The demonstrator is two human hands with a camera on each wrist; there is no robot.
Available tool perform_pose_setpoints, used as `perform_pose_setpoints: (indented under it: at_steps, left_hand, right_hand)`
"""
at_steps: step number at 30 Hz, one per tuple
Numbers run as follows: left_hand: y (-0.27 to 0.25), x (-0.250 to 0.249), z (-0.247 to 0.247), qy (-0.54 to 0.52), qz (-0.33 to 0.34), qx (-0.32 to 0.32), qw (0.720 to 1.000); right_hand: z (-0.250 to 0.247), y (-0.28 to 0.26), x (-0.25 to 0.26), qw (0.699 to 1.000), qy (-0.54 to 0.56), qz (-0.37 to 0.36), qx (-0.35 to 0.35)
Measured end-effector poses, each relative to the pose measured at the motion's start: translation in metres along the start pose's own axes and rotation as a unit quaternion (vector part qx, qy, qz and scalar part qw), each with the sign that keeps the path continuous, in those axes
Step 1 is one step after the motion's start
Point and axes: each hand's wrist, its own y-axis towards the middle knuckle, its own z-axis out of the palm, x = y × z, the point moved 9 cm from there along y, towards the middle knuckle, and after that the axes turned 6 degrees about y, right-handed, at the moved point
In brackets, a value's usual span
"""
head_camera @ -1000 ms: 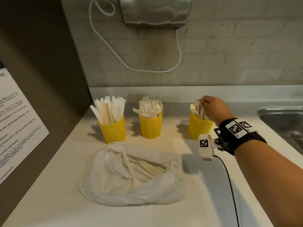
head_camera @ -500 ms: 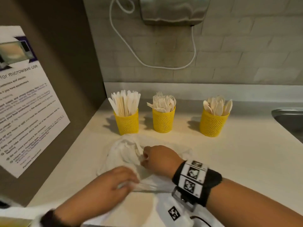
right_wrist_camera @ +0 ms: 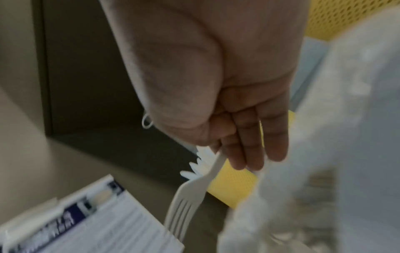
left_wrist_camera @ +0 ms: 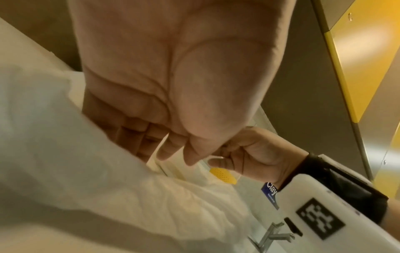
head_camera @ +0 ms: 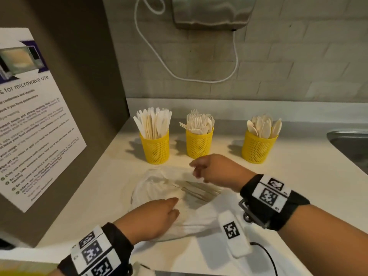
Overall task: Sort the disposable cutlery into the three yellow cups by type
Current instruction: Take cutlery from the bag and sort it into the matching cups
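Three yellow mesh cups stand in a row at the back of the counter: the knife cup [head_camera: 155, 146], the fork cup [head_camera: 199, 144] and the spoon cup [head_camera: 258, 147]. In front of them lies a white plastic bag [head_camera: 159, 188] with several pieces of cutlery [head_camera: 201, 191] showing at its mouth. My left hand [head_camera: 171, 206] rests on the bag's near side, fingers curled into the plastic [left_wrist_camera: 90, 171]. My right hand [head_camera: 196, 169] hovers just above the bag's mouth, below the fork cup. It pinches a white fork [right_wrist_camera: 188, 200] by the handle, tines pointing away from the palm.
A steel sink [head_camera: 350, 148] is set into the counter at the right. A dark side panel with a microwave notice [head_camera: 35, 120] closes off the left. A hand dryer [head_camera: 213, 12] with a white cable hangs on the brick wall behind.
My right hand left the spoon cup, reached into the bag and has lifted out holding a fork. My left hand came in and took hold of the bag.
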Motion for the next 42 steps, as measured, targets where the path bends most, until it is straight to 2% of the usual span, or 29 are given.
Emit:
perform_pose_setpoints:
  at_steps: [2, 5, 8, 9, 11, 14, 18, 20, 25, 28, 33, 39, 42]
  left_hand:
    - [0.001, -0.008, -0.001, 0.027, 0.018, -0.007, 0.999]
    - [0.006, -0.008, -0.015, 0.082, 0.011, -0.068, 0.994]
    - [0.005, 0.017, -0.053, 0.071, -0.055, -0.18, 0.98]
    - [0.006, 0.029, -0.062, 0.055, -0.078, -0.194, 0.976]
    - [0.013, 0.045, -0.064, 0.022, -0.103, -0.171, 0.98]
    - [0.028, 0.046, -0.05, 0.016, -0.09, -0.121, 0.988]
    - [0.042, 0.051, -0.032, 0.024, -0.12, -0.068, 0.99]
    - [0.047, 0.055, -0.025, 0.052, -0.134, -0.038, 0.989]
    - [0.052, 0.058, -0.02, 0.106, -0.146, 0.012, 0.984]
    - [0.052, 0.062, -0.02, 0.123, -0.151, 0.029, 0.98]
    - [0.052, 0.061, -0.017, 0.12, -0.134, 0.045, 0.983]
    - [0.052, 0.059, -0.017, 0.143, -0.121, 0.055, 0.981]
    - [0.052, 0.061, -0.015, 0.148, -0.11, 0.055, 0.981]
  right_hand:
    - [-0.021, -0.005, 0.003, 0.998, -0.024, -0.004, -0.055]
    - [-0.021, -0.011, 0.006, 0.979, -0.19, 0.003, -0.079]
    - [0.016, -0.008, -0.004, 0.958, -0.284, 0.019, -0.012]
    - [0.033, -0.006, -0.01, 0.955, -0.295, 0.018, 0.023]
    - [0.058, 0.001, -0.017, 0.952, -0.298, 0.001, 0.071]
    - [0.066, 0.014, -0.026, 0.961, -0.276, -0.006, 0.029]
    - [0.062, 0.024, -0.055, 0.963, -0.249, 0.093, 0.046]
    - [0.055, 0.025, -0.057, 0.958, -0.257, 0.109, 0.06]
    - [0.06, 0.02, -0.048, 0.964, -0.227, 0.08, 0.116]
    - [0.063, 0.018, -0.047, 0.967, -0.214, 0.061, 0.123]
    - [0.069, 0.013, -0.047, 0.961, -0.255, 0.045, 0.099]
    - [0.065, 0.018, -0.054, 0.966, -0.237, 0.075, 0.067]
    - [0.06, 0.02, -0.052, 0.974, -0.201, 0.103, 0.019]
